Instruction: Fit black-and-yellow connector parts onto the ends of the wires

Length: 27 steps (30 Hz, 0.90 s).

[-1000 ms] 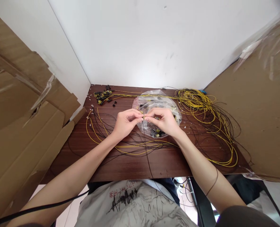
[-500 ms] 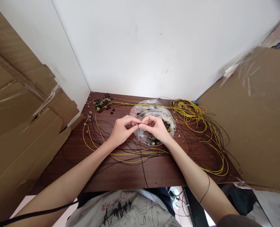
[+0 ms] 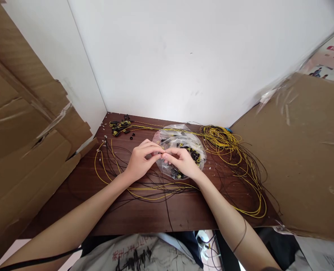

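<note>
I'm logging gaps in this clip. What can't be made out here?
- Head view: the pinched piece between left hand and right hand, covered by their fingers and too small.
- Head view: parts in the plastic bag, too small; the right hand covers its near side.
- Head view: the black wire, lower end lost past the table edge.

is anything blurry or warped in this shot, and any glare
Head view: the left hand and right hand are sharp at centre, though the small part they pinch is too tiny to resolve; the cardboard at the upper right is smeared; the wide lens splays the walls outward; soft glints on the plastic bag.
</note>
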Available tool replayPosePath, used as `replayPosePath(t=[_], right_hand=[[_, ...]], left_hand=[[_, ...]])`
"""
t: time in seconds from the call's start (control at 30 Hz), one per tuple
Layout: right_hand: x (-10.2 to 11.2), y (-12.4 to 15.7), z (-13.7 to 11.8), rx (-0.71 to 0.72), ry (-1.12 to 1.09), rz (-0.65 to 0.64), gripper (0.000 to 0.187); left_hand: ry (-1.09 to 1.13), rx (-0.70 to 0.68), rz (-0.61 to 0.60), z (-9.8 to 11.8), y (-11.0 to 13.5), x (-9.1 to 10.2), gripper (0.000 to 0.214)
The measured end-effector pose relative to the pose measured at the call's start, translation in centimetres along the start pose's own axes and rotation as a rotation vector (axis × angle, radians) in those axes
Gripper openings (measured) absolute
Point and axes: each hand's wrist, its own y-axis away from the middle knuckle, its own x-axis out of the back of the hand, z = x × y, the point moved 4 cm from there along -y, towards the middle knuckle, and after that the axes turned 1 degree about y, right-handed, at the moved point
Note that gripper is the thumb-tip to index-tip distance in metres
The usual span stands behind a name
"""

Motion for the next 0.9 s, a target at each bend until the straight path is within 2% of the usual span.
replayPosePath(t=[0.3,0.47,0.67,0.9], right_hand=[[-0.1,-0.2,0.8,-0.027,-0.184,0.054,0.029],[0.1,-0.2,0.7,-0.032,-0.186,0.048,0.028],[0.4,0.0,0.4,-0.092,-0.228,0.18,0.025],[0.5,0.0,0.4,-0.083,-0.208,0.209,0.022]], left_hand=[[0.051,0.088,-0.004,-0.2,0.0,-0.2,0.013],[0.057,0.102,-0.01,-0.2,-0.1,-0.2,0.012],[0.059,0.14,0.021,-0.3,-0.1,-0.2,0.012],[0.164,0.241,0.022,-1.2,0.1,-0.6,0.015]])
